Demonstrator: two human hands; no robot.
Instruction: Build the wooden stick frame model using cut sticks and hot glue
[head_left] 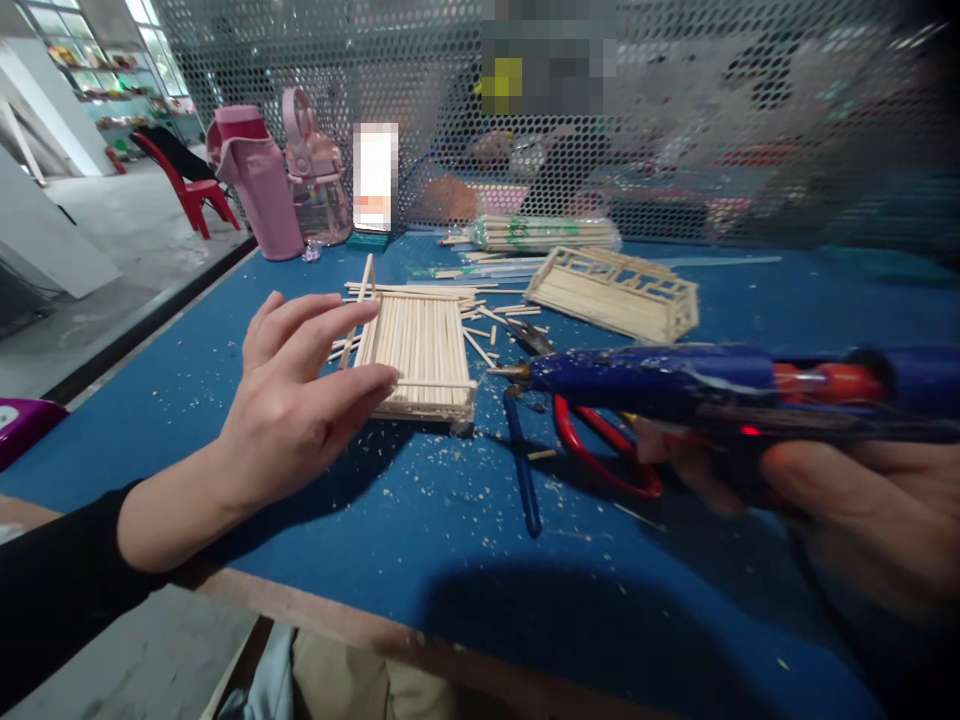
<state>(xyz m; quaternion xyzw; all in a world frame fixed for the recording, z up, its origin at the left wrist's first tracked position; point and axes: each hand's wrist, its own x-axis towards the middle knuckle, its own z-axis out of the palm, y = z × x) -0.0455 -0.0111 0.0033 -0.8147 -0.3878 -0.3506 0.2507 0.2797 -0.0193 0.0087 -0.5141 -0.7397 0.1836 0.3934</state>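
A small panel of pale wooden sticks (424, 340) lies on the blue table, with sticks raised along its edges and one short stick (366, 275) standing at its far left corner. My left hand (292, 390) is at the panel's left side, fingers spread. Its thumb tip is at the near edge stick and its index fingertip by the far left corner; whether they press on it I cannot tell. My right hand (832, 500) grips a blue glue gun (652, 385), its metal nozzle pointing left, just right of the panel. A red light glows on the gun's body.
Red-and-blue-handled pliers (531, 480) lie below the glue gun. Behind are loose sticks (487, 325), a stick-built frame (615, 295) and a bagged stick bundle (547, 233). Pink bottle (266, 200), clear bottle (319, 190) and phone (375, 180) stand before the perforated metal screen (442, 90).
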